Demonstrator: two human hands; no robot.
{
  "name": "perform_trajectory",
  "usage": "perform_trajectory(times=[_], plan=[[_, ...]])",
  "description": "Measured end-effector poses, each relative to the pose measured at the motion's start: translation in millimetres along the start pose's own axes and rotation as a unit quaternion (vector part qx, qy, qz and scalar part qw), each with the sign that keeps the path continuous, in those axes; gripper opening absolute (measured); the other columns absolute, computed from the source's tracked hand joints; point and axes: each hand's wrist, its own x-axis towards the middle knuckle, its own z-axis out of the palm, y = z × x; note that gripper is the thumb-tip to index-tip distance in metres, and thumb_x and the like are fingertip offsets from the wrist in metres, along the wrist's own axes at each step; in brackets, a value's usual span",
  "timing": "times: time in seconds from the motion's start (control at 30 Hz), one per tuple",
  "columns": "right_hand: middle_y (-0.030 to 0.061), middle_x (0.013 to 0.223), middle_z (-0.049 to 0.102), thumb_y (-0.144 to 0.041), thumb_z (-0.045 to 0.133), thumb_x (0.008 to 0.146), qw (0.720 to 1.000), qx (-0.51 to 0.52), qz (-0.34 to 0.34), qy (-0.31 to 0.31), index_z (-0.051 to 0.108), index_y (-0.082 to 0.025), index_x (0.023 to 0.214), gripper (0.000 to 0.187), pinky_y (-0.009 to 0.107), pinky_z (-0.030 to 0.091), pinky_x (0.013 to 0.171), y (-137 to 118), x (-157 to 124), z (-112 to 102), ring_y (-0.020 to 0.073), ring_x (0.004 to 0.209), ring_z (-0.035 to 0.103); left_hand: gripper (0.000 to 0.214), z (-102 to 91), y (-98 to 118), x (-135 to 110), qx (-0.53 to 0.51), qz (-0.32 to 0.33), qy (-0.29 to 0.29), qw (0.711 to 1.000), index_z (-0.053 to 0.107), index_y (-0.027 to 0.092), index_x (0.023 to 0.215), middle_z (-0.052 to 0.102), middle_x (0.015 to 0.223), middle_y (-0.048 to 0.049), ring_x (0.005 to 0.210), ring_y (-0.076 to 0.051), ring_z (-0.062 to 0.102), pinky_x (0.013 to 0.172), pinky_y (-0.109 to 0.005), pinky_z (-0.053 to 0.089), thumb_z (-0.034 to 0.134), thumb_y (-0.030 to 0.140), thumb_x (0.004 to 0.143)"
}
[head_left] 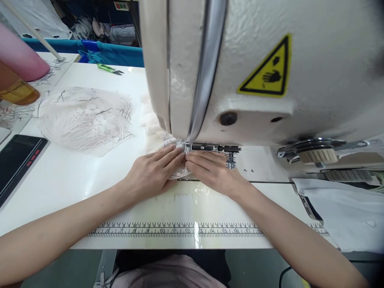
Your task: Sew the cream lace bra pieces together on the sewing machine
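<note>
Lace fabric (181, 173), white and sheer, lies under the needle area of a sewing machine (192, 80). My left hand (151, 170) rests on it from the left, fingers stretched out and flat, their tips close beside the presser foot (186, 148). From the right, my right hand (214, 170) lies with extended fingers at the lace's edge, its fingertips nearly meeting those of the left. The machine head hides the needle from above. Part of the pale lace shows behind my left hand, running back along the machine.
Another lace piece (87, 120) with dark loose threads lies to the left. Green thread snips (109, 69) sit at the back. A phone (19, 160) and thread cones (24, 56) are far left. A ruler strip (186, 231) runs along the front edge; white cloth (345, 212) lies right.
</note>
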Motion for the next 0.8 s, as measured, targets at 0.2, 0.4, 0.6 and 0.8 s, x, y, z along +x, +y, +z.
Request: perform_trajectory(times=[0.2,0.4,0.6,0.8], plan=[[0.0039,0.107,0.070,-0.013,0.051,0.094,0.999,-0.042,-0.022,-0.005,0.063,-0.018,0.101,0.015,0.030,0.055,0.083,5,-1,-2,0.0159,0.105,0.064,0.041,0.4,0,1,-0.007,0.003,-0.006,1.000,0.061,0.010,0.128,0.063,0.130,-0.0134,0.119,-0.030,0.062,0.093,-0.042,0.059,0.050,0.028,0.093],[0.0012,0.102,0.072,-0.013,0.052,0.093,0.999,-0.050,0.011,-0.004,0.064,-0.019,0.094,0.013,0.027,0.054,0.075,5,2,-8,0.0125,0.089,0.067,0.040,0.4,0,3,0.002,0.014,-0.010,1.000,0.061,0.009,0.128,0.063,0.130,-0.0154,0.118,-0.031,0.062,0.091,-0.044,0.060,0.050,0.025,0.093],[0.0013,0.090,0.073,-0.019,0.051,0.095,0.998,-0.031,0.063,-0.004,0.067,-0.019,0.090,0.017,0.028,0.049,0.067,0,8,-17,0.0132,0.081,0.066,0.040,2.5,-1,4,0.005,0.002,-0.019,1.000,0.060,0.010,0.129,0.062,0.131,-0.0154,0.121,-0.031,0.061,0.093,-0.043,0.059,0.047,0.026,0.096],[0.0021,0.088,0.072,-0.020,0.050,0.096,0.994,0.004,0.108,0.002,0.069,-0.019,0.092,0.020,0.029,0.049,0.070,1,8,-11,0.0140,0.080,0.065,0.038,4.5,-3,5,0.017,0.029,0.002,0.999,0.059,0.007,0.130,0.060,0.133,-0.0127,0.123,-0.028,0.059,0.102,-0.044,0.054,0.047,0.021,0.096]])
